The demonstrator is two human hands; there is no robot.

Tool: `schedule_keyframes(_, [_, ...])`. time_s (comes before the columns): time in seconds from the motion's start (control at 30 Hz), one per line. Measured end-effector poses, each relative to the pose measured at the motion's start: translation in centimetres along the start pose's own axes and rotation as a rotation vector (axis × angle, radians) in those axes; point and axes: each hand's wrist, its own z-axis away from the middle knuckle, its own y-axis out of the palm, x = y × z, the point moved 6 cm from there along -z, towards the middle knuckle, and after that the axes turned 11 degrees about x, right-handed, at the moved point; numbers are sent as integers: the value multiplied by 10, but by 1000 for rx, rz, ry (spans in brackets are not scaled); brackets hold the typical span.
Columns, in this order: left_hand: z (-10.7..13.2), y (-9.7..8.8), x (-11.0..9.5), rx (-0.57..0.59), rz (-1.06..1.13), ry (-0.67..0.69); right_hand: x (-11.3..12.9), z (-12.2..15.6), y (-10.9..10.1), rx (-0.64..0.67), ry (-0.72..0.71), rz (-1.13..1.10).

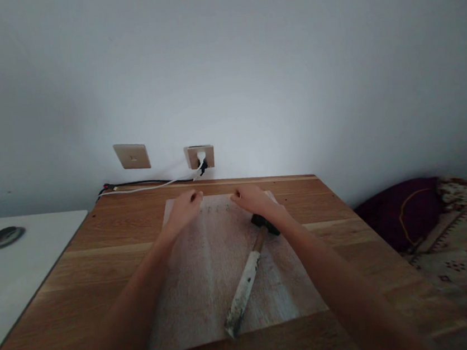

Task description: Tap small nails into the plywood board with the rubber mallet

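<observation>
1. Your left hand (182, 211) and your right hand (255, 199) are apart and hold nothing. Both are palm down with the fingers lightly curled, at the far end of a pale sheet (188, 298). I cannot tell whether they are touching it.
2. A hammer (248, 269) lies on the sheet between your forearms, closer to your right hand. Its dark head sits just below the heel of that hand.
3. The hammer's long axis slants from the head, near your right wrist, down and to your left. The handle, wood at the neck and a worn white further down, ends toward you, near the sheet's edge.
4. Tiny dark marks (214, 208) run in a row along the sheet's far end, between your hands. They are too small to identify.
5. The sheet lies on a wooden desk (79, 265). Beyond it, at the wall, are a socket (200, 156) with a plug in it, cables (146, 185), and a blank plate (132, 155).
6. To your left is a white desk (27, 288) with a dark disc (5, 237) on it. To your right are a dark purple cushion (398, 215) and patterned fabric (462, 261).
</observation>
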Motion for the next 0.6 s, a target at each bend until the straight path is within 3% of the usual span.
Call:
schedule_keyframes(0.13, [-7, -1, 0, 67, 265, -29, 3, 1, -15, 9, -83, -288])
schedule_keyframes(0.3, [-5, 11, 6, 72, 332, -64, 13, 3, -2, 95, -138, -492])
schedule_keyframes(0.47, [-2, 22, 7, 119, 272, -60, 18, 1, 11, 140, -99, -429])
schedule_keyframes(0.6, [0, 23, 7, 148, 272, -65, 17, 0, 12, 70, -38, -231])
